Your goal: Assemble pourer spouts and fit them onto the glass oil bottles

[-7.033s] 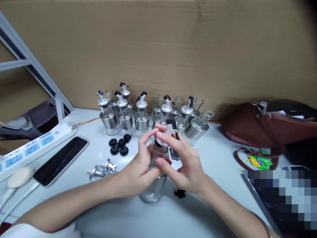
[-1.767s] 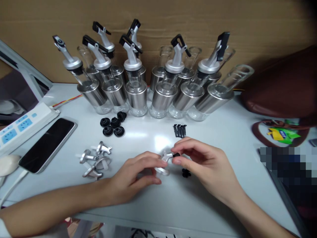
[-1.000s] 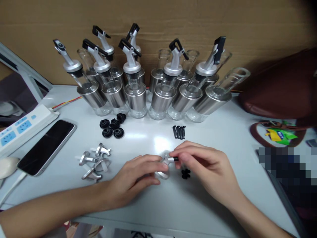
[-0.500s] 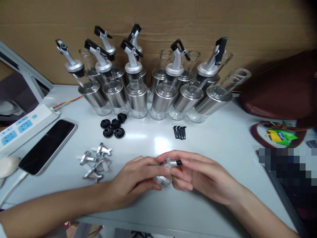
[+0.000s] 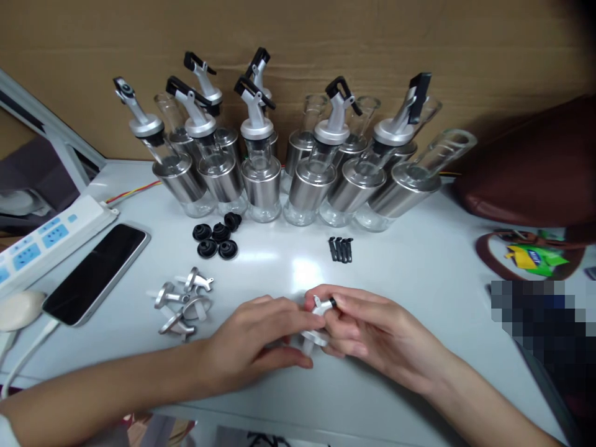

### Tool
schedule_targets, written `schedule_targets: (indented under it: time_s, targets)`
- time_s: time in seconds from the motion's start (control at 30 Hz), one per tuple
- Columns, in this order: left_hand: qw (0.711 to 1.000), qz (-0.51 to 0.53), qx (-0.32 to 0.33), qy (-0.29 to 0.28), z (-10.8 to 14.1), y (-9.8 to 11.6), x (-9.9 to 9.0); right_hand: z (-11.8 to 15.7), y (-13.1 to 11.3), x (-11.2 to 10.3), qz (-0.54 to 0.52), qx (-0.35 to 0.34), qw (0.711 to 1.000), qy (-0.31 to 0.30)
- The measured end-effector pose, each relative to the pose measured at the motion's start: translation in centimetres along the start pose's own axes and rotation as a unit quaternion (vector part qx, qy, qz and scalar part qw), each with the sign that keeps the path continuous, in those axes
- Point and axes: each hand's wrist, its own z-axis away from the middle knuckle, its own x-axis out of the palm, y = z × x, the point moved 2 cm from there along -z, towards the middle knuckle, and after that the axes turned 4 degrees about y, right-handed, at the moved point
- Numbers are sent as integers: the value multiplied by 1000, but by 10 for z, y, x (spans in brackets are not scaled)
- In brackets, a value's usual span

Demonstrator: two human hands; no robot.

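Observation:
Over the front of the table, a silver pourer spout [image 5: 315, 337] with a white stem is held between both hands. My left hand [image 5: 265, 329] has its forefinger on top of the spout and its thumb below, closed on it. With thumb and forefinger, my right hand [image 5: 367, 323] pinches a small black lever piece [image 5: 332, 302] at the spout's tip; its other fingers curl beside the spout, and most of the black piece is hidden. Several loose silver spouts [image 5: 164, 294] lie left of my left hand. Black rubber stoppers [image 5: 220, 232] and slim black levers [image 5: 341, 249] sit further back.
Glass bottles with steel sleeves [image 5: 261, 183] stand along the cardboard backing [image 5: 298, 37], several topped with pourers. At left are a phone [image 5: 95, 273] and a power strip [image 5: 51, 239]. A brown leather bag [image 5: 526, 167] and a green-yellow packet [image 5: 535, 259] are at right.
The spout has tilted in my hands, and its disc and white stem now show more below. My right fingers have closed further over the black piece. The view has shifted slightly.

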Motion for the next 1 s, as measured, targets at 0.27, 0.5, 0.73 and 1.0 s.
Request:
schedule_targets:
  time_s: [0.27, 0.5, 0.73, 1.0]
  targets:
    - [995, -98, -4, -8, -8, 5, -35, 5, -8, -4, -18, -37, 999, -6]
    - [894, -409, -180, 40, -23, -24, -78, 8, -13, -1, -22, -60, 998, -17]
    - [846, -470, -249, -33, -21, -40, -78, 10, -16, 1, -7, -78, 997, -1]
    - [853, -477, -211, 2, -18, -44, -82, 8, -17, 2, 20, -107, 994, 10]
